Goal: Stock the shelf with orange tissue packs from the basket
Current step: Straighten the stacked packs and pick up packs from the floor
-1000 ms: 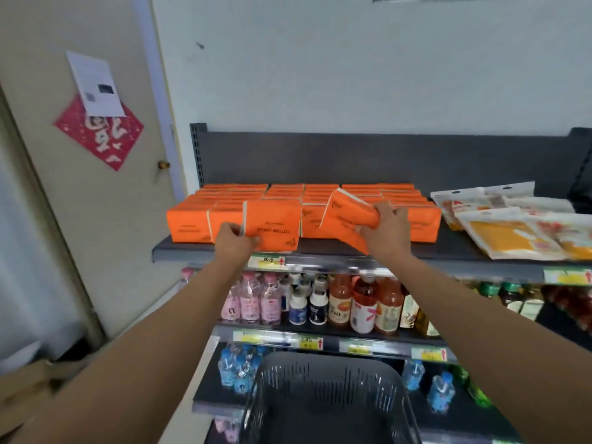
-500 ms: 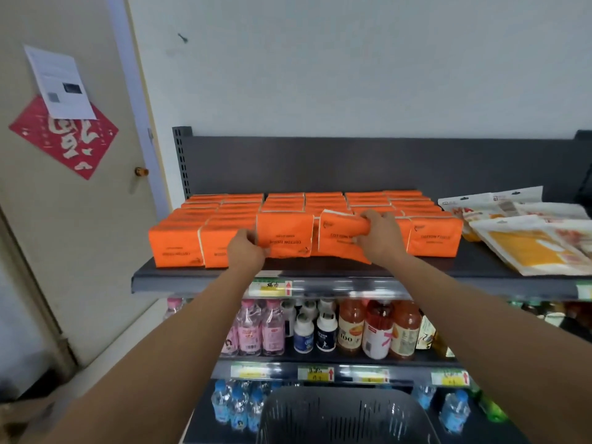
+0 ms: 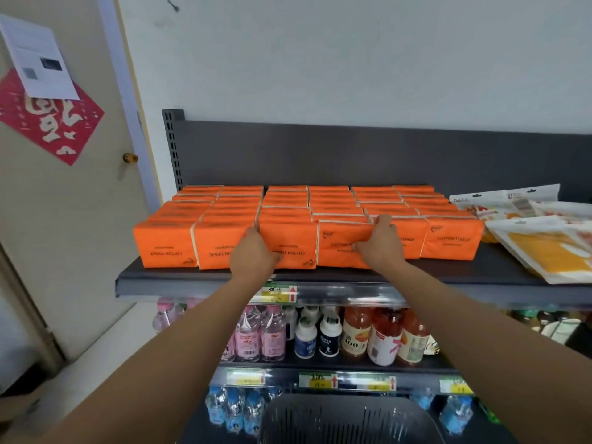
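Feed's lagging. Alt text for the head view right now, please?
The right hand grips an orange tissue pack in the front row on the top shelf, while the left hand touches the neighbouring pack. Drink bottles line the shelves below; a dark basket sits at the bottom.

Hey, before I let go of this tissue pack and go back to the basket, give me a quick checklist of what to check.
1. Right hand has a grip on the pack: ok.
2. Pack stands on the shelf in the front row: ok.
3. Left hand holds the neighbour pack: ok.
4. Print faces one way: not ok; the left packs read upside down, the pack does not.
5. Packs left in the basket: cannot tell, only its upper part shows.
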Tool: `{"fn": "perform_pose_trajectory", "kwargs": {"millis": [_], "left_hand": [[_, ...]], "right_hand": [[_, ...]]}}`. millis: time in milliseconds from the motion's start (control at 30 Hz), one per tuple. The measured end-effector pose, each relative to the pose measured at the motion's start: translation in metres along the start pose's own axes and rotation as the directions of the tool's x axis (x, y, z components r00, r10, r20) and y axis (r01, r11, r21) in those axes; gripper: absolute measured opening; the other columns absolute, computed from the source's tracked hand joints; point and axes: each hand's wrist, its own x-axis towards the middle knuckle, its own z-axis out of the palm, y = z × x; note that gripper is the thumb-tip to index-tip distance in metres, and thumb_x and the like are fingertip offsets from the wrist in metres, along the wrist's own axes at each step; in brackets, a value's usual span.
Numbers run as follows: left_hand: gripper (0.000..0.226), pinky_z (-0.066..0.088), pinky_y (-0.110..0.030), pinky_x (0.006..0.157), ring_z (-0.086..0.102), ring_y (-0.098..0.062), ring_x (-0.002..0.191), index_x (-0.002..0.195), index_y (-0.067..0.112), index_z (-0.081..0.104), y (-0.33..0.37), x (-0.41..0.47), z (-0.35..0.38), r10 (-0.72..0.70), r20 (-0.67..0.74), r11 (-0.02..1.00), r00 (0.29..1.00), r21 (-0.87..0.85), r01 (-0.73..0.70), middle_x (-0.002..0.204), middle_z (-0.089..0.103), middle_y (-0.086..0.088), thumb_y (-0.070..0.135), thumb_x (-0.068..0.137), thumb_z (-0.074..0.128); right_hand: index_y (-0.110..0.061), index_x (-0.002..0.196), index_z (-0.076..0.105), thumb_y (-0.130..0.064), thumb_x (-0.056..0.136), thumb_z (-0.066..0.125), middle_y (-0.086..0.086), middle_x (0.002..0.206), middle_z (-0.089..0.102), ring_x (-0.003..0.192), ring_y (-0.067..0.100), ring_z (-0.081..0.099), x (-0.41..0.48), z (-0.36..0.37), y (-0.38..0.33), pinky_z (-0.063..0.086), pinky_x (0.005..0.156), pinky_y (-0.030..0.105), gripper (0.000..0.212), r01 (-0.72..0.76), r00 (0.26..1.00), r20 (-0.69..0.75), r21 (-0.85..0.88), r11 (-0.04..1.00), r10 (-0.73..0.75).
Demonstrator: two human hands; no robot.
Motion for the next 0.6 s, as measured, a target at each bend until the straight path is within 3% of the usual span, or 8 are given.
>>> {"fn": "perform_pose_trajectory", "kwargs": {"millis": [100,200,267,400,500,600], "left_hand": [[0.058,0.048,-0.038,0.076,0.061,-0.033,0.102,0.121,0.004,0.045,0.0,0.0,0.001,-0.004,-0.048,0.993,0.999,0.114,0.009,0.112,0.063,-0.013,0.032,0.079,0.073],[0.036,0.05,-0.038,0.072,0.064,-0.033,0.091,0.101,0.004,0.057,-0.003,0.002,0.002,0.029,-0.06,0.978,0.998,0.206,-0.016,0.1,0.067,-0.014,0.034,0.083,0.067],[0.03,0.048,-0.035,0.066,0.065,-0.032,0.084,0.088,0.004,0.059,-0.005,0.002,0.003,0.048,-0.048,0.976,0.998,0.214,-0.037,0.092,0.068,-0.013,0.033,0.085,0.064],[0.031,0.045,-0.03,0.059,0.06,-0.028,0.069,0.07,0.009,0.053,-0.008,0.004,0.002,0.048,-0.001,0.983,0.999,0.175,-0.047,0.072,0.06,-0.01,0.034,0.085,0.064],[0.032,0.043,-0.029,0.056,0.058,-0.028,0.064,0.069,0.007,0.057,-0.011,0.005,-0.003,0.066,0.027,0.984,0.997,0.165,-0.07,0.067,0.056,-0.008,0.035,0.085,0.064],[0.039,0.037,-0.027,0.051,0.051,-0.024,0.06,0.062,0.013,0.045,-0.005,-0.001,-0.009,0.13,0.021,0.978,0.991,0.164,-0.132,0.061,0.054,-0.005,0.039,0.086,0.061]], "right_hand": [[-0.003,0.122,0.033,-0.01,0.083,0.069,0.02,0.116,0.052,0.084,0.027,0.051,0.0,0.005,0.001,0.039,0.063,0.033,0.054,-0.009,1.0,-0.016,0.045,0.999,0.009],[-0.002,0.12,0.035,-0.013,0.082,0.071,0.02,0.115,0.055,0.085,0.027,0.053,0.001,0.009,0.001,0.038,0.059,0.03,0.053,-0.003,1.0,-0.013,0.07,0.998,0.004],[-0.001,0.122,0.037,-0.013,0.084,0.07,0.018,0.111,0.056,0.089,0.03,0.057,0.001,0.011,0.0,0.039,0.061,0.031,0.052,-0.008,1.0,-0.018,0.076,0.997,0.009],[0.0,0.125,0.039,-0.006,0.09,0.058,0.01,0.091,0.051,0.077,0.025,0.052,0.0,0.011,0.003,0.032,0.046,0.026,0.041,-0.032,0.999,-0.022,0.038,0.999,0.032],[-0.002,0.127,0.041,-0.001,0.09,0.052,0.01,0.089,0.052,0.076,0.026,0.052,-0.002,0.011,0.006,0.036,0.05,0.029,0.038,-0.033,0.999,-0.032,0.028,0.999,0.034],[-0.003,0.127,0.042,0.001,0.089,0.049,0.013,0.096,0.057,0.082,0.03,0.056,-0.007,0.01,0.009,0.041,0.06,0.034,0.039,-0.038,0.997,-0.069,0.064,0.997,0.043]]}}
